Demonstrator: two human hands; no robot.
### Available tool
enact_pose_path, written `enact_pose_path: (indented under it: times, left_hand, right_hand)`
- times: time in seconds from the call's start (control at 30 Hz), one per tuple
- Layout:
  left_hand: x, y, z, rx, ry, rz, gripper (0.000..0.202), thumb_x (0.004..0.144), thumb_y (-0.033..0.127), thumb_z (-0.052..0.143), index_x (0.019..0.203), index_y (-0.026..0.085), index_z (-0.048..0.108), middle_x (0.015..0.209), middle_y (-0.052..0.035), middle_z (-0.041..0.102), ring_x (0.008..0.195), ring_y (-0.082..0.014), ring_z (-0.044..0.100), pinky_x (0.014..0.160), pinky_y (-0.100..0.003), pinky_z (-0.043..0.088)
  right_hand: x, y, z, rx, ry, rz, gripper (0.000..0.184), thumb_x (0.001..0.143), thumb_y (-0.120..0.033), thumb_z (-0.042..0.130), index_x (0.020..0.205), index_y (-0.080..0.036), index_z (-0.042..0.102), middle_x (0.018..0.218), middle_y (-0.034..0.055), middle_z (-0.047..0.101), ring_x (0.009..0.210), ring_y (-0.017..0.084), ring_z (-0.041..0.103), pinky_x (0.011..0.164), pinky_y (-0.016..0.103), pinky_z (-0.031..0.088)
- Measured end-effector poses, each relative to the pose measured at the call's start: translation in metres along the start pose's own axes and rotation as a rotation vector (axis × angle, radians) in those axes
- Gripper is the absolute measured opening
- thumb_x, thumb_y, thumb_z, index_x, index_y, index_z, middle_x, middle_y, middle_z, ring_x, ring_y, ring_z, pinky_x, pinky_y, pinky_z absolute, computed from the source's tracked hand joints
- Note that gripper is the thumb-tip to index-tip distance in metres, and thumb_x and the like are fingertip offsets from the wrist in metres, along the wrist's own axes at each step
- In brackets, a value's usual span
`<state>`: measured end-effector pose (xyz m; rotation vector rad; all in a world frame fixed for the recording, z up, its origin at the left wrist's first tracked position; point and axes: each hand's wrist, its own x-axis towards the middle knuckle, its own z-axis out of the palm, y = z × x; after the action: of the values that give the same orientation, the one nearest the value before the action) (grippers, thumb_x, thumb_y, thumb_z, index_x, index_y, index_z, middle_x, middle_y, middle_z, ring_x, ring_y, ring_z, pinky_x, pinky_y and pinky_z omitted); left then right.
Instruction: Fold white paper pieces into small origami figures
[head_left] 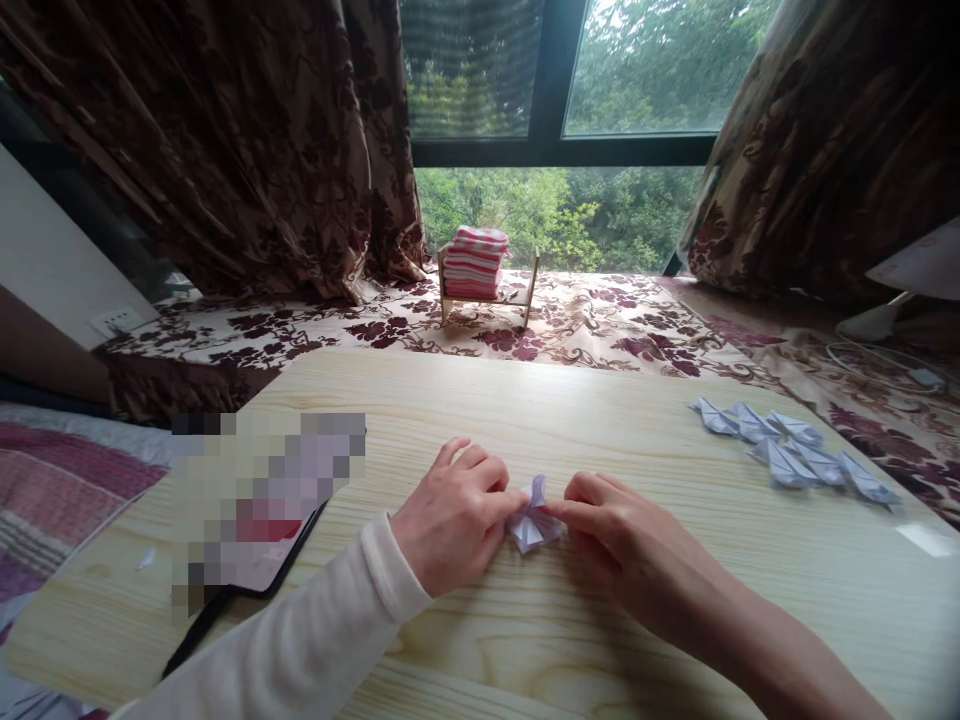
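A small piece of folded white paper (534, 530) lies on the wooden table between my two hands, with a curled flap standing up from its middle. My left hand (459, 520), below a white sleeve, holds the paper's left side with its index finger at the flap and the other fingers curled in. From the right, my right hand (611, 525) has its index fingertip on the flap's base, its remaining fingers bent. My right thumb is mostly hidden under the hand. Several finished-looking folded paper pieces (781, 462) sit in two rows at the table's right.
A phone-like device in a dark case (274, 565), partly pixelated, lies on the left of the table (480, 400). A paper scrap (146, 558) is near the left edge. Beyond, a little wooden rack (527, 300) with stacked pink-striped cloths (474, 265) stands on the window ledge. A white lamp (877, 318) stands right.
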<state>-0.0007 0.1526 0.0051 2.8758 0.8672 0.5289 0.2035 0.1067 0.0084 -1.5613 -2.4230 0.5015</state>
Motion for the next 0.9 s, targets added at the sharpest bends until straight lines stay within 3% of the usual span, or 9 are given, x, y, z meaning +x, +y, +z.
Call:
enact_pose_path:
  times: [0.33,0.53,0.77,0.9]
  left_hand:
    - [0.001,0.005,0.0,0.026,-0.028,-0.034,0.024,0.089,0.018,0.043,0.098,0.02,0.066,0.09,-0.0047,0.062,0.091,-0.0205,0.052,0.102,-0.051,0.029]
    - [-0.002,0.008,-0.003,0.002,-0.021,-0.036,0.019,0.086,0.017,0.046,0.086,0.019,0.065,0.091,-0.0034,0.061,0.094,-0.0198,0.052,0.106,-0.05,0.025]
    - [-0.006,0.009,-0.001,-0.003,-0.058,-0.034,0.025,0.086,0.018,0.045,0.104,0.019,0.062,0.092,-0.0045,0.061,0.095,-0.0213,0.052,0.105,-0.052,0.027]
    - [-0.011,0.011,-0.002,-0.026,-0.01,-0.036,0.024,0.087,0.018,0.045,0.103,0.021,0.063,0.096,-0.0036,0.063,0.097,-0.0204,0.053,0.108,-0.05,0.024]
  right_hand:
    - [-0.001,0.002,0.002,-0.029,-0.002,-0.019,0.034,0.087,-0.004,0.041,0.096,-0.027,0.065,0.082,0.0037,0.054,0.077,0.019,0.051,0.063,0.029,0.038]
    - [0.0,0.0,0.002,-0.016,-0.004,-0.006,0.037,0.086,-0.003,0.042,0.099,-0.029,0.065,0.082,0.0025,0.054,0.075,0.018,0.051,0.064,0.028,0.039]
    - [0.0,-0.002,0.0,-0.039,-0.021,0.016,0.034,0.087,-0.005,0.042,0.096,-0.027,0.065,0.081,0.0027,0.055,0.075,0.018,0.052,0.063,0.028,0.038]
    - [0.0,-0.002,-0.001,-0.036,-0.023,0.016,0.038,0.086,-0.004,0.042,0.101,-0.029,0.065,0.084,0.003,0.056,0.078,0.019,0.053,0.064,0.028,0.038]
